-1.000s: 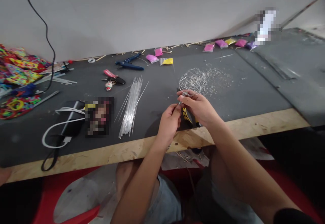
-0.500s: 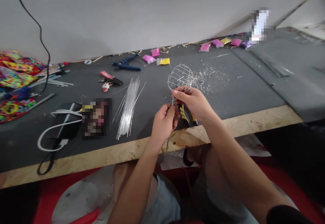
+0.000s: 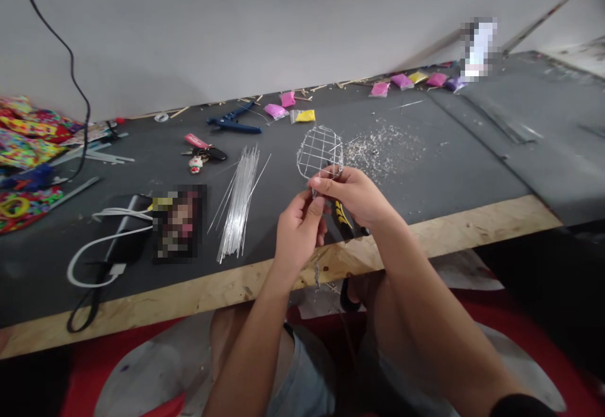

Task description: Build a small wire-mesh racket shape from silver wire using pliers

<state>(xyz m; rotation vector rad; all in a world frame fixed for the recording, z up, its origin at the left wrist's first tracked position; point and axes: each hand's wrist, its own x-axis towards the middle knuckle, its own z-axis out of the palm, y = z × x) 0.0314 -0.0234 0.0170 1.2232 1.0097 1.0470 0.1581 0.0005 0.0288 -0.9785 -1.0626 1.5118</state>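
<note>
A round wire grid (image 3: 320, 151) with a twisted wire handle (image 3: 317, 275) is held over the table's front edge. My left hand (image 3: 300, 225) is closed round the handle, which comes out below the fist. My right hand (image 3: 352, 193) pinches the wire where the grid meets the handle; its fingertips partly hide the rim. Just under my right hand lie yellow-and-black pliers (image 3: 343, 217), partly covered. A bundle of straight silver wires (image 3: 239, 206) rests to the left of my hands.
Small wire clippings (image 3: 385, 150) are scattered right of the grid. Farther back are blue pliers (image 3: 234, 119) and small pink, yellow and purple packets (image 3: 305, 116). Keys (image 3: 212, 152), a black power bank (image 3: 127, 231) with a white cable, and colourful bags (image 3: 28, 146) are at left.
Both hands and the wire grid have shifted a little to the left and down. The grid has turned to face the camera more fully. Both grips remain closed.
</note>
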